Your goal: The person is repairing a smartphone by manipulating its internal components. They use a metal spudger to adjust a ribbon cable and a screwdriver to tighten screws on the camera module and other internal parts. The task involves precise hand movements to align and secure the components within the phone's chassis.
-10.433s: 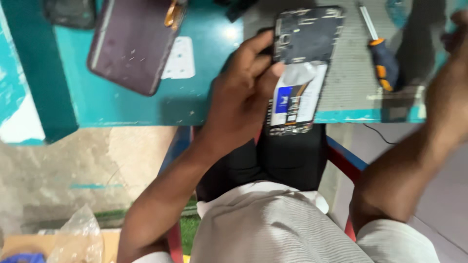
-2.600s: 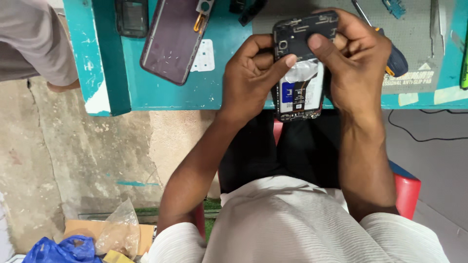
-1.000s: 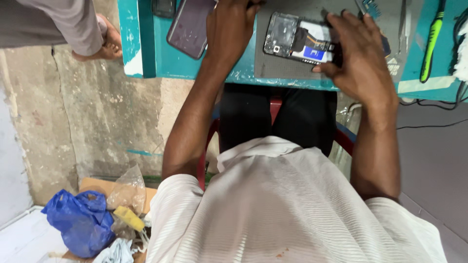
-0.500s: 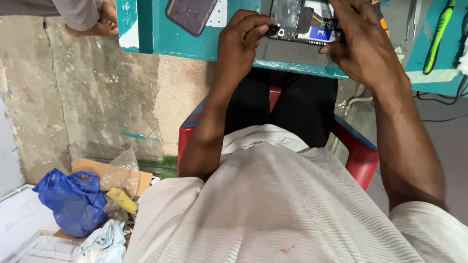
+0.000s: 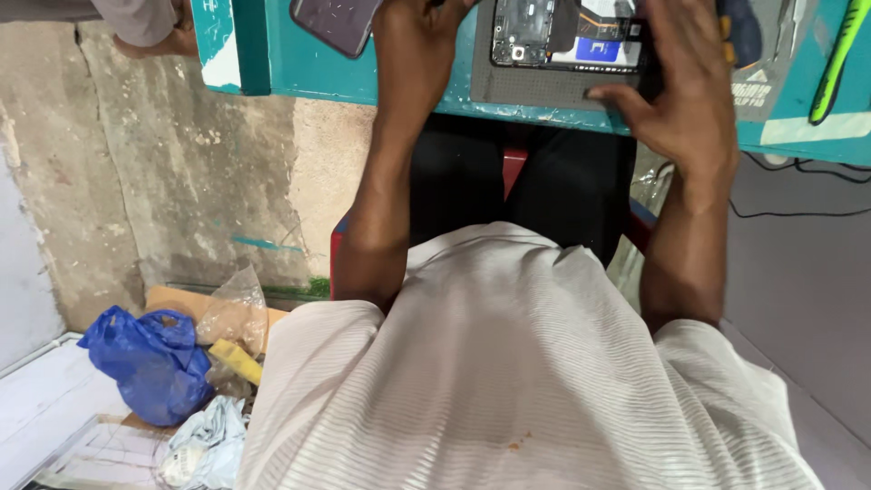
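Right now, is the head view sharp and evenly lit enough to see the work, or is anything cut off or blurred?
Head view: soft, even light, no hard glare; the striped shirt fills the lower frame in focus. The opened phone sits at the top edge, partly cropped, under the right hand. The left hand is cut off at the fingers, slightly motion-blurred.

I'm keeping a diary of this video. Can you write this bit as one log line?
left hand: at table edge | right hand: on opened phone | phone: lying on grey mat | back cover: left of hands
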